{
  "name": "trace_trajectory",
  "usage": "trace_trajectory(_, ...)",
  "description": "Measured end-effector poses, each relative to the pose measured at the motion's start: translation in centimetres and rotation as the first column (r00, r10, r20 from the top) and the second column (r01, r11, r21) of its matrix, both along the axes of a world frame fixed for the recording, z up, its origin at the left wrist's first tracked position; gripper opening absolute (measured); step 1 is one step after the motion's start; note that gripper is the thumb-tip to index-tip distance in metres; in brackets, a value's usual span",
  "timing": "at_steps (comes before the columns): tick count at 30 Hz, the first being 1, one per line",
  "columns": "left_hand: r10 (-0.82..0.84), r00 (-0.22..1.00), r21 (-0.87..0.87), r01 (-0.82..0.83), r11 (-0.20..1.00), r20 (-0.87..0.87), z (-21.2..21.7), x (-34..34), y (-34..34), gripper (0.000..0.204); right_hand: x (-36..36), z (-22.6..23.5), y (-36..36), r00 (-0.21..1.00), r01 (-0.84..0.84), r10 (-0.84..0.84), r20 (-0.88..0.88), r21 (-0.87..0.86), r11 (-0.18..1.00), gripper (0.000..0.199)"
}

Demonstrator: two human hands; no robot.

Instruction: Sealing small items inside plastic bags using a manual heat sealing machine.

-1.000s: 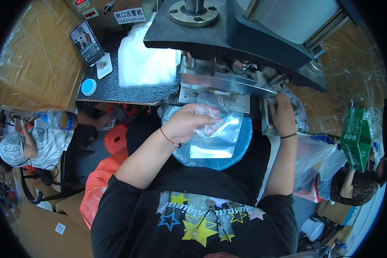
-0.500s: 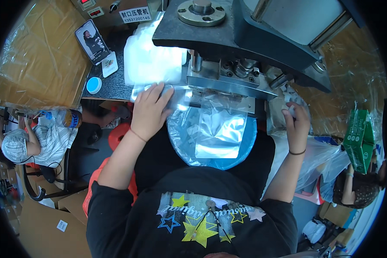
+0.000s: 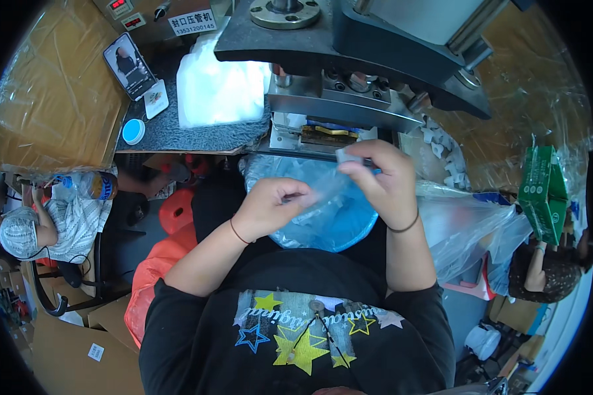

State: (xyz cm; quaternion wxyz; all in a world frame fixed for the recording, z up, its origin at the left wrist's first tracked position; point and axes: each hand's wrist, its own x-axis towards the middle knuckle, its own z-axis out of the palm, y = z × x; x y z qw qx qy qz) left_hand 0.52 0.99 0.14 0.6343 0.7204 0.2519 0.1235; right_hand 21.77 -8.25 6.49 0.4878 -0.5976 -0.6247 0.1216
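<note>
My left hand (image 3: 269,207) pinches the near end of a clear plastic bag (image 3: 329,189), which is blurred by motion and stretches toward my right hand. In my right hand (image 3: 387,176) a small whitish plastic piece (image 3: 348,157) is gripped between thumb and forefinger, close to the bag's far end. Whether piece and bag touch, I cannot tell. Both hands hang over a round blue tub (image 3: 349,237) lined with clear film, in front of the metal press (image 3: 339,108). Under the press's jaw lies a brass-coloured part (image 3: 336,130).
A bright stack of translucent bags (image 3: 221,92) lies on the bench left of the press. Beyond it are a propped phone (image 3: 128,64) and a blue-lidded jar (image 3: 134,131). Loose white plastic pieces (image 3: 445,155) lie right of the press. Other people sit at both sides.
My left hand came off the bench with a clear bag, moving right and nearer. My right hand brought a white piece left to it. The silvery pouch left the press front.
</note>
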Motion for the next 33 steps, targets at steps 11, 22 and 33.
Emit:
trace_trajectory(11, -0.138, 0.971, -0.464, 0.215, 0.859, 0.195, -1.6, 2.5, -3.1, 0.025, 2.6, 0.8, -2.6, 0.999, 0.052, -0.050, 0.013, -0.204, 0.978, 0.017)
trace_trajectory(22, -0.115, 0.987, -0.721, 0.160, 0.675, 0.111, -1.7, 2.8, -2.8, 0.018, 8.6, -0.9, -3.4, 0.823, 0.369, -0.232, 0.519, -0.176, 0.913, 0.026)
trace_trajectory(33, 0.252, 0.935, -0.398, -0.139, 0.907, 0.247, -2.3, 3.0, 2.4, 0.020, 13.9, -6.4, -4.2, 0.756, 0.526, -0.311, 0.575, -0.252, 0.813, 0.036)
